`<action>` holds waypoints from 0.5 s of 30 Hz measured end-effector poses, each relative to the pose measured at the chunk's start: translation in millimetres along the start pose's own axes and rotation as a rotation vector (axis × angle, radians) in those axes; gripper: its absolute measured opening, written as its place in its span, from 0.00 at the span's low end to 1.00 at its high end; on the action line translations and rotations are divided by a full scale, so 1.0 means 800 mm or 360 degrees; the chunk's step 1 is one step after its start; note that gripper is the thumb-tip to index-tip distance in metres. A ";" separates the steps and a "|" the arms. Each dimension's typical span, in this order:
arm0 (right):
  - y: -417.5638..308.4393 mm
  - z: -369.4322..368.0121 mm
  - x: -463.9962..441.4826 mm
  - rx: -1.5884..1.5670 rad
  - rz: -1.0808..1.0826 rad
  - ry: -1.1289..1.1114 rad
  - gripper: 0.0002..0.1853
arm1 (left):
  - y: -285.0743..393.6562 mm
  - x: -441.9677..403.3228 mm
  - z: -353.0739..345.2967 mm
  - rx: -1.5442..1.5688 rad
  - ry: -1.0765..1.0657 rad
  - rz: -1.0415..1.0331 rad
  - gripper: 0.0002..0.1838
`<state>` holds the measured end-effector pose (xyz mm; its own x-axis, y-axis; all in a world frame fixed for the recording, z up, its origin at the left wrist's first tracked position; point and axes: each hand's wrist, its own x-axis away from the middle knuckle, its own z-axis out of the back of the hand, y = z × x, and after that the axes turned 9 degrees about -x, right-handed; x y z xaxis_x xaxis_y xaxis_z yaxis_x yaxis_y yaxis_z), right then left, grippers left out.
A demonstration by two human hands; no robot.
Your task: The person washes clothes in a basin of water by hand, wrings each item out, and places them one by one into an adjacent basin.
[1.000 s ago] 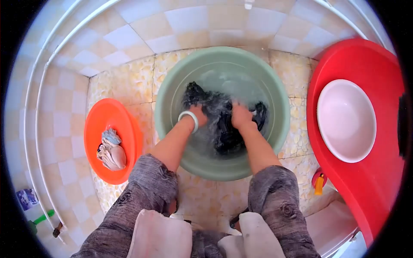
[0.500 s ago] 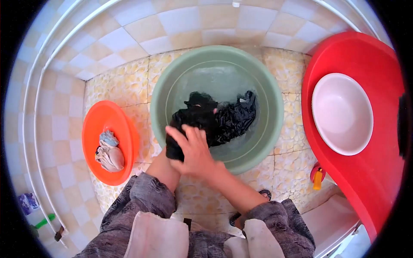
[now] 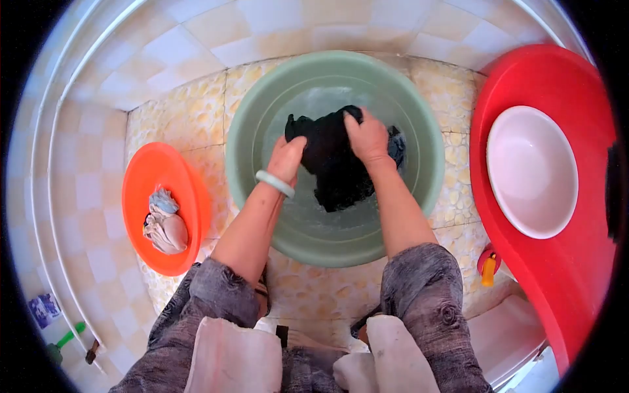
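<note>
A black garment (image 3: 334,154) hangs between my hands over the green basin (image 3: 255,216), its lower part reaching down to the water. My left hand (image 3: 286,159), below a pale bangle (image 3: 275,183), is closed on the garment's left edge. On the other side, my right hand (image 3: 368,136) pinches its upper right edge, thumb on top. More dark, wet cloth (image 3: 396,145) shows in the water beside my right wrist, partly hidden. I cannot tell whether it is joined to the piece I hold.
To the left stands an orange basin (image 3: 167,262) with light, crumpled cloths (image 3: 165,229) inside. A white bowl (image 3: 532,173) rests on a red curved surface (image 3: 517,72) at right. A yellow-handled item (image 3: 488,270) lies on the tiled floor below it.
Both hands now hold the black garment, spread and raised over the basin. Earlier only one hand showed clearly, on the cloth at the basin's near left rim. The view has shifted slightly.
</note>
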<state>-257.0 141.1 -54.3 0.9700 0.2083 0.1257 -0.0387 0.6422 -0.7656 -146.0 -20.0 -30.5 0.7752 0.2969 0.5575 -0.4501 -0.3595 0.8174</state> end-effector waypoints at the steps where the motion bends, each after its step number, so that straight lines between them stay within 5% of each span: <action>1: 0.006 0.003 -0.003 0.0043 -0.0101 -0.0007 0.30 | 0.004 -0.007 -0.002 -0.0016 0.0087 0.0114 0.19; 4: 0.039 -0.022 0.010 0.0092 0.0046 0.0255 0.35 | -0.038 -0.050 0.016 -0.0534 0.0416 -0.0060 0.28; 7: 0.036 -0.018 0.040 0.0794 0.0442 -0.0494 0.42 | -0.081 -0.033 0.005 -0.1632 0.0697 -0.0670 0.46; 9: 0.056 -0.035 0.045 0.1020 0.0487 -0.0606 0.44 | -0.059 -0.001 -0.021 -0.2461 0.0359 -0.0511 0.47; 15: 0.051 -0.033 0.057 0.0749 0.0239 -0.0595 0.43 | -0.021 -0.048 -0.024 -0.3004 -0.0524 0.0188 0.39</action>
<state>-208.2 157.4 -96.3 0.7993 0.5113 0.3157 -0.3526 0.8245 -0.4426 -176.8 -8.4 -63.2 0.6484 0.1109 0.7532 -0.1491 0.9887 -0.0173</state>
